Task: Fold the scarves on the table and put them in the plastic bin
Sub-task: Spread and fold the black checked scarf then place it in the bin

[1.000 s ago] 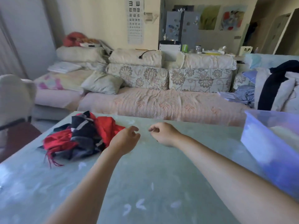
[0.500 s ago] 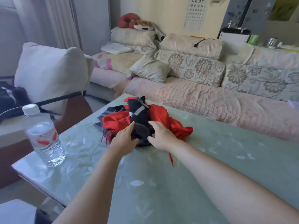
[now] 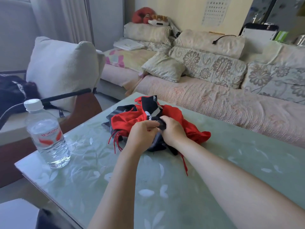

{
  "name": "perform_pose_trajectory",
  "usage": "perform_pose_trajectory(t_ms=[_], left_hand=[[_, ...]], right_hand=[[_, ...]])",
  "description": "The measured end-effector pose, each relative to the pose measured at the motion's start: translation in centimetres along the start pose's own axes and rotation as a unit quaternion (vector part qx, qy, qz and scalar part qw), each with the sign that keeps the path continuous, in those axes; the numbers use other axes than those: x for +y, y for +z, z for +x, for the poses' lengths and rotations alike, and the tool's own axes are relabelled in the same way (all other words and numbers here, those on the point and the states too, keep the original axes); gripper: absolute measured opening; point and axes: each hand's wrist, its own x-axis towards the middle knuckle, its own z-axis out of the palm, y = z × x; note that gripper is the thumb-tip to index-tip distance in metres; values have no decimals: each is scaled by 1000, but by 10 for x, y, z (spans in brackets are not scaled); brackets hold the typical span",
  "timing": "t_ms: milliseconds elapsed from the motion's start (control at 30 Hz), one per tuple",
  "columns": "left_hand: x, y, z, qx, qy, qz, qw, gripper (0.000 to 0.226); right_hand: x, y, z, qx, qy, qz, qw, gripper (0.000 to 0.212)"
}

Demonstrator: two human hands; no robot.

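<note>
A crumpled pile of scarves lies near the far edge of the pale green table (image 3: pixel 165 187). A red scarf (image 3: pixel 127 119) with loose fringe is tangled with a dark navy scarf (image 3: pixel 149 104) striped in grey and white. Both hands are on the pile's near side. My left hand (image 3: pixel 142 134) has its fingers curled into the fabric. My right hand (image 3: pixel 173 131) grips a bunched fold of the dark scarf, which sticks out between thumb and fingers. The plastic bin is out of view.
A capped water bottle (image 3: pixel 47 134) stands at the table's left corner. Left of the table is a chair with a white cushion (image 3: pixel 64 70) and a black bag (image 3: pixel 13 91). A long sofa (image 3: pixel 214 103) with pillows runs behind the table.
Both hands reached left from the table's middle onto the scarf pile, and my view turned with them, taking the bin out of sight. Since half a second ago they closed on the fabric.
</note>
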Motion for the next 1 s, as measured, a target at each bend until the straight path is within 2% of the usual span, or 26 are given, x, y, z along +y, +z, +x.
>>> perform_pose_trajectory(t_ms=[67, 167, 233, 300, 333, 433, 500, 567, 633, 667, 767, 867, 933, 1000], left_hand=[[7, 4, -5, 16, 13, -27, 999, 30], [5, 3, -7, 84, 76, 13, 993, 59], [5, 0, -9, 64, 105, 44, 992, 90], [8, 0, -13, 11, 111, 96, 989, 101], [12, 1, -17, -9, 107, 121, 987, 93], [28, 11, -36, -37, 84, 186, 978, 39], [43, 20, -53, -40, 103, 198, 974, 21], [64, 30, -68, -20, 150, 131, 980, 26], [95, 41, -82, -2, 183, 21, 983, 38], [110, 48, -90, -19, 200, -5, 979, 41], [131, 81, -117, -166, 243, 43, 955, 42], [113, 98, -130, -276, 210, 97, 933, 45], [100, 93, -126, -288, 182, 125, 932, 45], [89, 83, -120, -257, 168, 162, 938, 42]], right_hand=[[-3, -13, -5, 64, -11, 44, 997, 27], [-11, -40, -26, 120, -72, 100, 985, 27], [-16, -61, -48, 134, -130, 109, 976, 32], [-16, -81, -75, 134, -157, 122, 971, 35], [-13, -89, -87, 129, -145, 137, 971, 36], [2, -104, -124, 121, -51, 203, 970, 33], [11, -113, -147, 122, 13, 213, 969, 34], [15, -124, -170, 125, 59, 183, 973, 30], [20, -138, -190, 141, 83, 103, 981, 27], [25, -145, -199, 140, 100, 52, 984, 30], [43, -161, -220, 61, 238, -58, 968, 48], [59, -165, -243, -31, 366, -18, 930, 88], [66, -162, -252, -12, 362, -21, 932, 99], [64, -153, -255, 32, 278, -71, 957, 96]])
